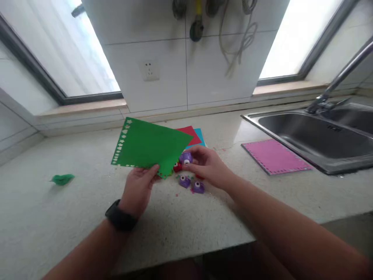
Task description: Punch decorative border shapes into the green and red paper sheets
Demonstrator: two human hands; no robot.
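My left hand [138,188], with a black band on the wrist, pinches the lower edge of a green sheet [151,144] between thumb and fingers. Small cut-outs, some star-shaped, run along the sheet's left side and bottom edge. In my right hand [208,165] is a purple craft punch [185,157], close to the sheet's lower right edge; whether paper sits in its slot cannot be seen. Below it on the counter lie a purple punch [184,181] and another purple punch [198,187]. A red punch [177,167] shows partly between the hands.
Behind the green sheet lie a red sheet [196,136] and a blue sheet [201,135]. To the right, a pink sheet [275,156] with punched edges rests beside a steel sink [314,161]. A small green object [62,179] lies at left. Paper bits dot the counter [175,225].
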